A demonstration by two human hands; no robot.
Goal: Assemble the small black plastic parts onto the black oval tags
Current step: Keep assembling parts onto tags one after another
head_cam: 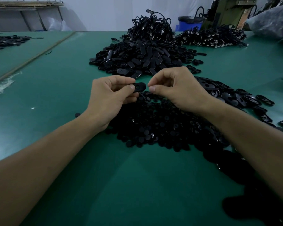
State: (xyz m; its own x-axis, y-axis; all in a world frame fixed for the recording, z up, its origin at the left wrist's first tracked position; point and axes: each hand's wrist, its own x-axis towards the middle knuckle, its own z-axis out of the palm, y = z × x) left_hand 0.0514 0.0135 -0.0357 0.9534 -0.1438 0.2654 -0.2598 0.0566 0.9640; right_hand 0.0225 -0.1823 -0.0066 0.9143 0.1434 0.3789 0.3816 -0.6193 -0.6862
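We see a green tabletop (59, 98) under both hands and a white wall (104, 13) far beyond them. Beyond the hands lies a cable pile (150, 28), with a blue bin (189, 24) to its right. Nearer is a heap of black oval tags (137, 57). Under the wrists is a heap of small black parts (153, 124). Our left hand (108, 98) pinches one oval tag (140, 86) by its end. The right hand (176, 88) is just beside the free end, thumb and forefinger pinched; we cannot tell if it holds anything.
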